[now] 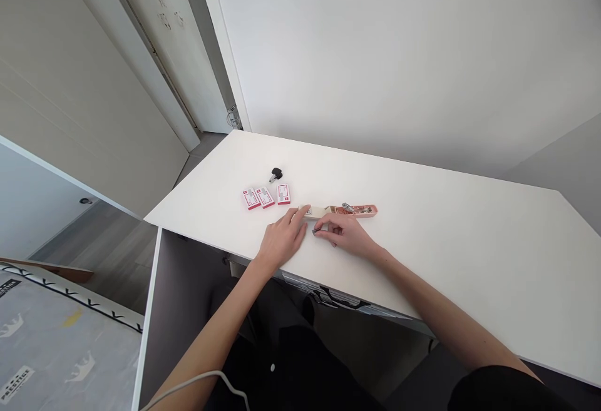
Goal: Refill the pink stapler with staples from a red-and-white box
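An opened stapler lies stretched out flat on the white desk, with a cream half point(318, 212) at the left and a pink half point(365, 211) at the right. Some metal parts stick up from the pink half. My left hand point(283, 236) rests palm down at the cream end, fingers apart, the index fingertip touching it. Just in front of the stapler, my right hand point(345, 233) pinches a small dark grey strip, which looks like a strip of staples point(316, 231), between thumb and index finger.
Left of the stapler are three small red-and-white boxes point(265, 197). A black item with a metal tip point(276, 174) lies behind them. The white desk point(451, 229) meets a wall at the back. Drawer handles point(345, 299) show under its front edge. A white cable crosses my left forearm.
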A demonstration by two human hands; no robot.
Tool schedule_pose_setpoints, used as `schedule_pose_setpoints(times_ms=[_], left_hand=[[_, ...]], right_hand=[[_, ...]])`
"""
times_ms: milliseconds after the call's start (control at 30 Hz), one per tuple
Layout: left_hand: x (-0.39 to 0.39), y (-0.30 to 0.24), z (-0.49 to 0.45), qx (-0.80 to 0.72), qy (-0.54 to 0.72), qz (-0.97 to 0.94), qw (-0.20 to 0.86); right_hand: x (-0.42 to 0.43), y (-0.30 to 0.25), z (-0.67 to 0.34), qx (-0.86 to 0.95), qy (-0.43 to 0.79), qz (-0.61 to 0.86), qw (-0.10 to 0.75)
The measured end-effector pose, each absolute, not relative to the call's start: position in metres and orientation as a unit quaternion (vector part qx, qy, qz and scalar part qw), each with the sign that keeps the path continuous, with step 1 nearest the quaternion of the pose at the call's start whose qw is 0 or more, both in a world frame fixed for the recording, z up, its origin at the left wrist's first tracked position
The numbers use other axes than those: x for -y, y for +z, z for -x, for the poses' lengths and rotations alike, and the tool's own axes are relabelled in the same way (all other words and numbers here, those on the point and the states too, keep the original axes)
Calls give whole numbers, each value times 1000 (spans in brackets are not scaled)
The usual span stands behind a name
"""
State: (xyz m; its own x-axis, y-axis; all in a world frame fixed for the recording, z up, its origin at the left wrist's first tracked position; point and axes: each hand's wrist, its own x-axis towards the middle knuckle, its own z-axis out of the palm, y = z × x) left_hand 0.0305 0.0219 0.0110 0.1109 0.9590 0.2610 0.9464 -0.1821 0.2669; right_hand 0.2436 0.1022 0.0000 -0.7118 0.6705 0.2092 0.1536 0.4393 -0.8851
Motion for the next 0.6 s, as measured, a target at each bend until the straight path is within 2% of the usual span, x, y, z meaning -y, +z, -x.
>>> schedule_pose_setpoints(times_ms=[300, 600], left_hand=[[-22, 12, -32, -650, 163, -742, 10], [-23, 13, -28, -642, 203, -738, 38]], right_hand=[[-100, 1, -246, 743, 555, 246, 283], [-96, 4, -254, 700, 555, 293, 341]])
